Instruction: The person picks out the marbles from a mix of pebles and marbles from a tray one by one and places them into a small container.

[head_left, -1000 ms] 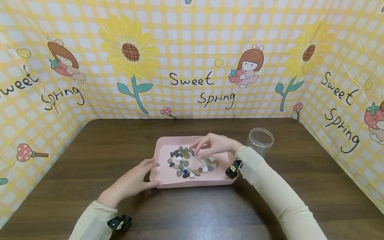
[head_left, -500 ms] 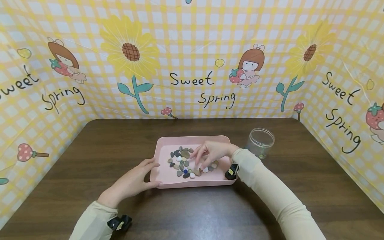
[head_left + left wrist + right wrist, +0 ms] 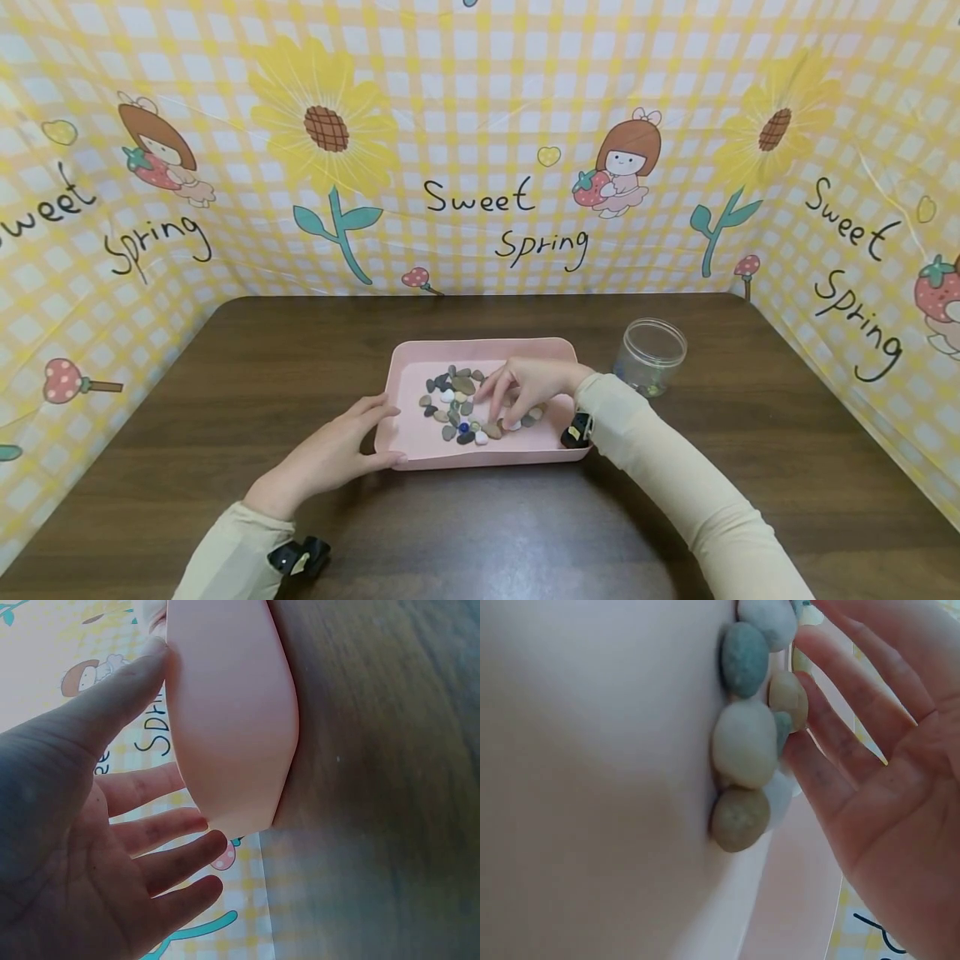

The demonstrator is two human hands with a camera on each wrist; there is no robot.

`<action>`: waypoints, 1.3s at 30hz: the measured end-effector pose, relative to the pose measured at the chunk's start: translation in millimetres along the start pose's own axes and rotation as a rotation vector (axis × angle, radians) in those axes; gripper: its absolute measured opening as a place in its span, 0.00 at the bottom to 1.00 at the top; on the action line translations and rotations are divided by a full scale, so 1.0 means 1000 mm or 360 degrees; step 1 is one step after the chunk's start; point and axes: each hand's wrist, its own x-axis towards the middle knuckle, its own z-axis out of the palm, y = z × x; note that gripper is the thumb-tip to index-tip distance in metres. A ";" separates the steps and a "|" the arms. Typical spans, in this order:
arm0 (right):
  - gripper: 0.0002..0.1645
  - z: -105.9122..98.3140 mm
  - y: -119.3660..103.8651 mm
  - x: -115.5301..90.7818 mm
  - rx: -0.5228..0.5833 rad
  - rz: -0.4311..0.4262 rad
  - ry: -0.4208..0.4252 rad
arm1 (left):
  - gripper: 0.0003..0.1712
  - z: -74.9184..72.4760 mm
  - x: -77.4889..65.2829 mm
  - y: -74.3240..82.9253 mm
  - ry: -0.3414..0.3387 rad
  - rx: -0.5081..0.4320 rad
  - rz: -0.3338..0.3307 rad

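Observation:
A shallow pink tray point(image 3: 427, 457) holds several pebbles point(image 3: 463, 386) in grey, white and brown. At its left end my left hand point(image 3: 330, 446) touches the rim, with the thumb near the front corner and the fingers spread. The left wrist view shows that hand point(image 3: 97, 817) against the tray's outer wall point(image 3: 232, 712). My right hand point(image 3: 528, 386) reaches down into the tray among the pebbles. In the right wrist view, the thumb and a finger of the right hand point(image 3: 885, 765) pinch a tan pebble point(image 3: 789, 696); other pebbles partly hide the fingertips.
Behind the right forearm stands a clear lidless jar point(image 3: 651, 358) with a few small coloured things at its bottom. A dark blue marble point(image 3: 463, 427) lies among the pebbles. The brown wooden table point(image 3: 480, 533) meets a yellow checked cloth point(image 3: 480, 125) at the back and sides.
My right hand has come from the back middle of the tray toward the front and lowered, its fingertips now at the front right pebbles. My left hand has stayed at the rim.

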 end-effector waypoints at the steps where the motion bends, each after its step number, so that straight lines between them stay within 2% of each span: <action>1: 0.08 0.000 0.000 0.000 -0.0012 0.0011 -0.0001 | 0.38 0.000 0.000 0.000 0.0000 0.0001 0.0000; 12: 0.07 0.001 -0.002 0.000 -0.0064 0.0082 0.0001 | 0.38 0.000 0.001 -0.001 0.0008 0.0011 0.0002; 21: 0.04 -0.001 0.000 0.000 -0.0076 -0.0004 0.0029 | 0.38 0.001 0.001 -0.001 0.0007 0.0008 -0.0003; 29: 0.04 -0.014 -0.007 -0.007 -0.0021 -0.0096 0.0078 | 0.39 0.000 0.001 -0.001 0.0000 0.0001 -0.0015; 35: 0.06 -0.023 -0.017 -0.014 -0.0022 -0.0088 0.0139 | 0.41 0.000 0.001 0.000 -0.0022 -0.0007 -0.0035; 39: 0.06 -0.028 -0.021 -0.020 0.0015 -0.0087 0.0188 | 0.39 0.001 0.001 0.000 0.0001 0.0006 -0.0008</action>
